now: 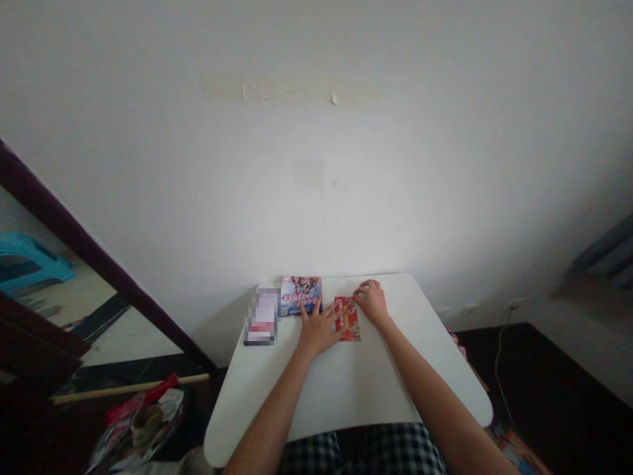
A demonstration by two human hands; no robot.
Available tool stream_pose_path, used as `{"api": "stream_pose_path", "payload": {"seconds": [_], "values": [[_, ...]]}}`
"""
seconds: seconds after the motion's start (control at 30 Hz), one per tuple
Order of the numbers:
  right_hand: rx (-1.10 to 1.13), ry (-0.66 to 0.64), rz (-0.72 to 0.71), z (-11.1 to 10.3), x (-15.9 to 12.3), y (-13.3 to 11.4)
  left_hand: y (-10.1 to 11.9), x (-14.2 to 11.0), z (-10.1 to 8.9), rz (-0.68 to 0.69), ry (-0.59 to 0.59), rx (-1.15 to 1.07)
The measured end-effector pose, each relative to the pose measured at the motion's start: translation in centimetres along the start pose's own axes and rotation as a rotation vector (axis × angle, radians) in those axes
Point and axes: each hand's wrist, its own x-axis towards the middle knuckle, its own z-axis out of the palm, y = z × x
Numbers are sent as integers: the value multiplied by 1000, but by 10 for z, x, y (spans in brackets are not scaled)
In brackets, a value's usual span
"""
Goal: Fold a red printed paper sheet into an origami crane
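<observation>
A small red card pack (348, 319) lies flat on the white table (376, 389) near its far edge. My left hand (319, 328) rests beside it with fingers spread flat, the fingertips touching its left edge. My right hand (370, 300) is curled with fingers bent at the pack's upper right corner; whether it grips the pack is unclear. A blue picture box (301, 295) lies just left of my left hand. Further left is a blurred-out rectangular item (262, 316).
The table stands against a white wall (316, 165). On the floor at the left lie a wooden stick (128, 389) and a red-and-clear bag of clutter (138, 422). A cable (499, 369) runs along the dark floor at the right.
</observation>
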Motion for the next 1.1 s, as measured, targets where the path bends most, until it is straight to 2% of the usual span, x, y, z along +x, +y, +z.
{"api": "stream_pose_path", "payload": {"seconds": [0.23, 0.57, 1.1], "values": [[48, 3, 25, 4, -3, 5, -1, 0, 1, 1, -3, -12], [143, -35, -124, 4, -9, 20, 0, 0, 0, -6, -13, -7], [208, -106, -274, -14, -52, 26, 0, -1, 0, -5, 6, -1]]}}
